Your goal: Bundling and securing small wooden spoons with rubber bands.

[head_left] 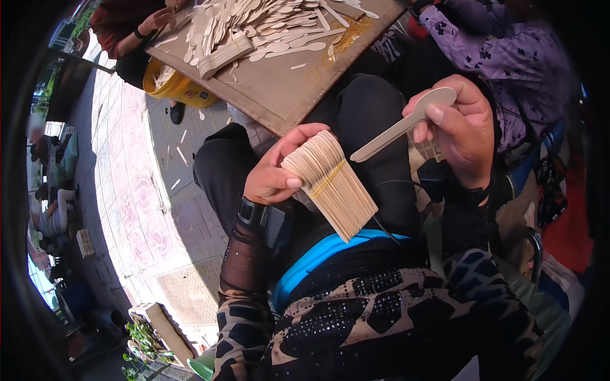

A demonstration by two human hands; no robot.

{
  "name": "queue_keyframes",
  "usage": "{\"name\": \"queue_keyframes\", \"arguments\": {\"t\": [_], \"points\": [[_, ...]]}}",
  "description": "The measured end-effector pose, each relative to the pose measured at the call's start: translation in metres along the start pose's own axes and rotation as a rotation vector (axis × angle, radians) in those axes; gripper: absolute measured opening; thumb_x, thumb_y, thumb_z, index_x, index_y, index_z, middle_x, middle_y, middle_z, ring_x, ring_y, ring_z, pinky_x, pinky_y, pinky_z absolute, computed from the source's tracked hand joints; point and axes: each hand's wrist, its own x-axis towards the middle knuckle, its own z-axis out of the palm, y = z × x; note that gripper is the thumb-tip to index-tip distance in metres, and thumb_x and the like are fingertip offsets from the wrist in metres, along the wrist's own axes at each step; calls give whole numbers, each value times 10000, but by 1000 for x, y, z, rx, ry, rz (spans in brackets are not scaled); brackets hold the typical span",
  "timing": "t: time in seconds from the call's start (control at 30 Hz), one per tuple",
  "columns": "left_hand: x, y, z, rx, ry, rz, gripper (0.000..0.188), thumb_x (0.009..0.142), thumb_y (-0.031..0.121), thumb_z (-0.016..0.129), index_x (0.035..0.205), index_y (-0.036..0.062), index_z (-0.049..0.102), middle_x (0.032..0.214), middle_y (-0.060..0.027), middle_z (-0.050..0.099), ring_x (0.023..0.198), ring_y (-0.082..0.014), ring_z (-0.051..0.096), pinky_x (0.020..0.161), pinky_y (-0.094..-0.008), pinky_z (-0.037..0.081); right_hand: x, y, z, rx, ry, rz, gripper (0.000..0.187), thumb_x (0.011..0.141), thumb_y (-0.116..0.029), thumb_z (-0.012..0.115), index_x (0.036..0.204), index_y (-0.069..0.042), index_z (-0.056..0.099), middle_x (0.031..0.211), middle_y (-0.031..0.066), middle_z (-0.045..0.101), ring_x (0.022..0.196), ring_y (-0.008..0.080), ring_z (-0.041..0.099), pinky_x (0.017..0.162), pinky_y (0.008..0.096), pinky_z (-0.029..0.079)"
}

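Note:
My left hand (270, 174) is closed around a thick bundle of wooden spoons (340, 193), gripping it near the rounded ends. A yellow rubber band (328, 178) circles the bundle, and the handles point down toward my lap. To the right and slightly higher, my right hand (470, 140) pinches a wooden spoon (403, 126) between thumb and fingers. Its bowl lies under my thumb, while the handle slants down left toward the bundle without touching it. Whether another spoon lies beneath it, I cannot tell.
Ahead stands a brown table (270, 92) bearing a heap of loose wooden spoons (244, 19) and a neat stack (225, 56). A yellow bucket (190, 95) sits beside its left edge. Another person's hand (154, 22) is at the far left; a purple-sleeved person (530, 76) sits right.

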Motion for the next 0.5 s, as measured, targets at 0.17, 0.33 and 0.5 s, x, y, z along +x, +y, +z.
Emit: {"name": "queue_keyframes", "arguments": {"t": [0.17, 0.33, 0.5], "points": [[-5, -39, 0, -135, 14, 22, 891, 649, 148, 739, 1396, -54, 298, 1355, -216, 452, 1246, -300, 490, 1088, -426, 344, -36, 9, 0, -33, 66, 46, 85, 842, 10, 545, 922, 18, 572, 818, 106, 655, 578, 55, 562, 534, 167, 430], [-1, -59, 5, -274, 2, 2, 706, 752, 130, 674, 1358, -70, 372, 1357, -252, 445, 1262, -318, 465, 1106, -426, 309, -58, 19, -1, -29, 111, 193, 124, 830, 2, 557, 949, 30, 572, 783, 64, 633, 553, 45, 547, 507, 166, 414], [2, -59, 2, -225, 151, -90, 540, 869, 144, 588, 1331, -62, 401, 1306, -246, 496, 1175, -308, 548, 1039, -432, 403, -72, 13, 5, -38, 40, 341, 114, 826, 15, 548, 938, 31, 564, 771, 67, 626, 545, 42, 539, 492, 173, 415]]}}
